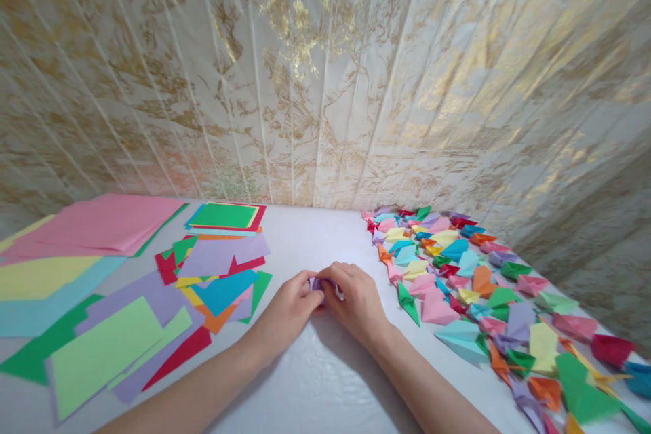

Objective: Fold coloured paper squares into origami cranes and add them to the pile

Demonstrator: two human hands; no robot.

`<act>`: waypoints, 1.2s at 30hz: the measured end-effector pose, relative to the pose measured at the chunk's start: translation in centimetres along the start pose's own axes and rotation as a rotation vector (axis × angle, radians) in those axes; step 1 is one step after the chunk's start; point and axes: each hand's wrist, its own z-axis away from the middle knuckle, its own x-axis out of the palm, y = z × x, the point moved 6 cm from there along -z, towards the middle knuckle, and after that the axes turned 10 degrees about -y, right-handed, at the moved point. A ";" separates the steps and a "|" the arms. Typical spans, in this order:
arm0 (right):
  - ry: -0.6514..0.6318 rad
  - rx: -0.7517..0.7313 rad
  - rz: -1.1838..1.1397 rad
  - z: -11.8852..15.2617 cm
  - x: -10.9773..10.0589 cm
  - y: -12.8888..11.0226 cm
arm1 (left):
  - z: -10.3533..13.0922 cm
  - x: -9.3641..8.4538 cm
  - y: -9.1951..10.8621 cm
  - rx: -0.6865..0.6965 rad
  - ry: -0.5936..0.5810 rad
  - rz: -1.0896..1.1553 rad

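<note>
Hands pinching lilac paper at mid-bench

Lilac paper (319, 283) sits on the bench (315, 380) directly between both hands. Left hand (287, 312) and right hand (356, 302) meet over it, fingers curled narrow, fingertips pinching its edges; most of it is hidden. Judgement: a clean crease needs edges aligned and firm pressure against the bench. Flat sheets (213, 271) lie left of the hands; folded pieces (458, 285) lie to the right.
</note>
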 end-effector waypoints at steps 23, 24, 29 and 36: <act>-0.047 0.178 -0.618 -0.2 0.0 1.7 | -0.7 -0.8 -0.5 0.013 -0.037 0.009; -0.043 0.178 -0.609 -0.2 0.0 1.6 | -0.6 -0.7 -0.5 0.017 -0.041 0.007; -0.005 0.215 -0.546 -0.1 -0.2 1.4 | -0.3 0.0 -0.6 0.023 -0.073 -0.009; 0.068 0.107 -0.494 0.0 -0.8 0.8 | -0.3 0.2 -0.6 -0.020 -0.070 0.022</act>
